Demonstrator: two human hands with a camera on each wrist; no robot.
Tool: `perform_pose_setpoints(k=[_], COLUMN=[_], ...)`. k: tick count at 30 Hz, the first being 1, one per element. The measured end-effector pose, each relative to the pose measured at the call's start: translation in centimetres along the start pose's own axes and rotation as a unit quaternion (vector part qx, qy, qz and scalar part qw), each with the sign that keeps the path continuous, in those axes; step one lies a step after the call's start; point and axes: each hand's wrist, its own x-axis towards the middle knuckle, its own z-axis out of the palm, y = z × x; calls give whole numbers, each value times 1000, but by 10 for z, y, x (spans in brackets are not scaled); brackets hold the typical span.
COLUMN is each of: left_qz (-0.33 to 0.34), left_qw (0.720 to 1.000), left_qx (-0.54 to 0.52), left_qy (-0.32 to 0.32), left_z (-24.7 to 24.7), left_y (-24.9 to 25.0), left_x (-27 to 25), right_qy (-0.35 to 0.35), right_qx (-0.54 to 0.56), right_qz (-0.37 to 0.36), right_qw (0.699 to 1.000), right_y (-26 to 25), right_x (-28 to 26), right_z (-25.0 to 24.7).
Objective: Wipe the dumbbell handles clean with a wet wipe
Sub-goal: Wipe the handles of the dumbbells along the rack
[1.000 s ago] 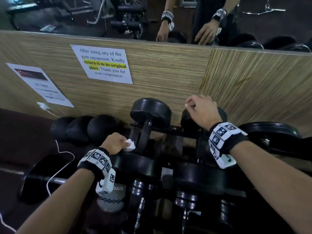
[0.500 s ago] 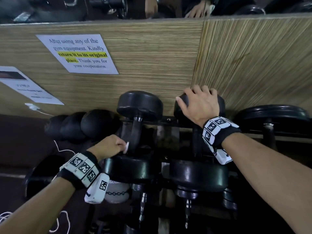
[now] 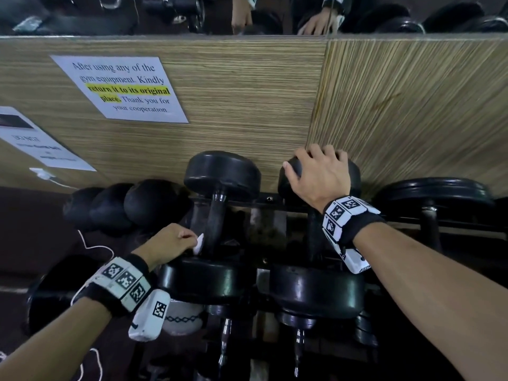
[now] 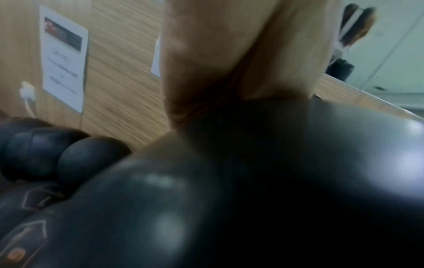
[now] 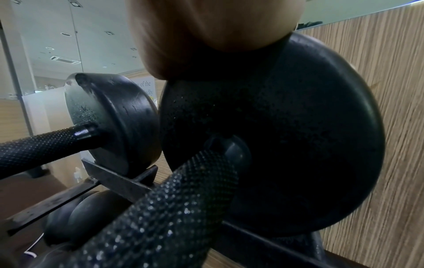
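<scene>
Two black dumbbells lie side by side on a rack. My left hand (image 3: 189, 239) pinches a small white wet wipe (image 3: 198, 243) against the near end of the left dumbbell's knurled handle (image 3: 214, 224), just above its near head (image 3: 203, 279). In the left wrist view that head (image 4: 252, 181) fills the frame under my palm (image 4: 229, 54), and the wipe is hidden. My right hand (image 3: 310, 160) grips the far head (image 3: 354, 174) of the right dumbbell, thumb at its left side. The right wrist view shows that head (image 5: 298, 136) and its handle (image 5: 160, 208).
A wood-grain panel (image 3: 247, 105) with paper notices (image 3: 121, 89) stands right behind the rack, with a mirror above it. Black medicine balls (image 3: 137, 202) sit at the left and a bigger dumbbell (image 3: 434, 196) at the right. Chrome-handled dumbbells (image 3: 225, 339) fill the lower tier. A white cable (image 3: 96, 248) trails at the left.
My right hand went from a loose fist above the right dumbbell's far head to gripping it. My left hand stayed at the left handle with the wipe. The head view shifted.
</scene>
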Motion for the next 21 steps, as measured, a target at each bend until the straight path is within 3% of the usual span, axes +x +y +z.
perform_pose_setpoints(k=[3, 5, 11, 14, 17, 19, 21], left_qz=[-29, -34, -8, 29, 66, 90, 103], left_qw=[997, 997, 996, 989, 986, 979, 974], left_qx=[-16, -14, 75, 136, 115, 94, 50], left_qy=[-67, -75, 42, 59, 103, 156, 194], left_z=[1, 2, 0, 4, 11, 16, 23], left_y=[6, 8, 21, 28, 29, 26, 20], left_x=[6, 6, -25, -45, -54, -56, -59], right_qy=[3, -3, -52, -123, -200, -229, -225], right_qx=[-1, -1, -10, -8, 13, 79, 223], right_qz=[-3, -4, -2, 14, 23, 11, -12], right_qw=[1000, 1000, 999, 992, 980, 970, 948], right_y=[0, 1, 0, -4, -10, -26, -55], right_x=[-1, 0, 1, 3, -1, -12, -34], right_z=[-1, -2, -8, -18, -32, -43, -52])
